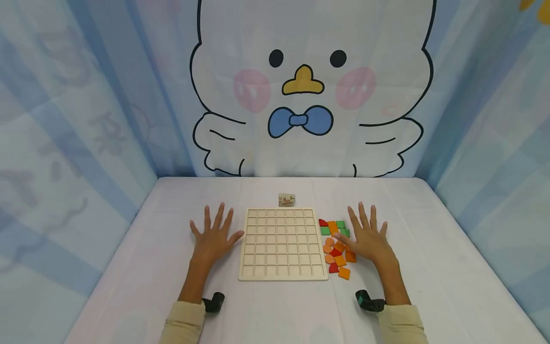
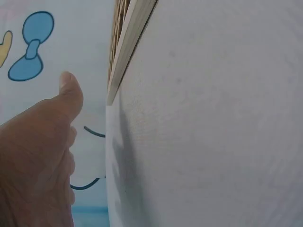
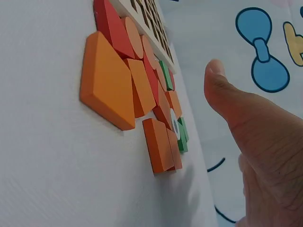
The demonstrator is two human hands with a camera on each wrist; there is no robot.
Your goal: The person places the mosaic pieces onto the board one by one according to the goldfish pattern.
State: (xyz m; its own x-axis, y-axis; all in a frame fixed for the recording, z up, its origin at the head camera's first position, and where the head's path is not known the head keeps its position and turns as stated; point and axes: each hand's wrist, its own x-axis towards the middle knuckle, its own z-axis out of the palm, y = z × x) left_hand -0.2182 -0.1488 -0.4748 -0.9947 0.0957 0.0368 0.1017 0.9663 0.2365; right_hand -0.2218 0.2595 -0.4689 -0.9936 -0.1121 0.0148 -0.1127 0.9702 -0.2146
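Observation:
A square wooden grid board [image 1: 283, 244] lies flat between the two hands, its cells bare. Left of it the left hand [image 1: 211, 242] is spread with straight fingers, its thumb by the board's left edge. On the other side the right hand [image 1: 368, 241] is spread too, thumb over the group of coloured pieces. That group holds orange squares [image 1: 344, 273], red pieces [image 1: 333, 268], round light-orange pieces [image 1: 329, 241] and green pieces [image 1: 325, 231]. In the right wrist view an orange piece [image 3: 106, 82] is nearest, and the right hand [image 3: 265, 137] holds nothing. The left hand [image 2: 40, 142] holds nothing either.
A small patterned piece [image 1: 286, 199] lies just beyond the board's far edge. The white-covered table [image 1: 283, 310] meets a curtain [image 1: 301, 153] with a cartoon figure at the back, and curtains flank both sides. Each wrist wears a black device, the left one [image 1: 214, 302] and the right one [image 1: 369, 301].

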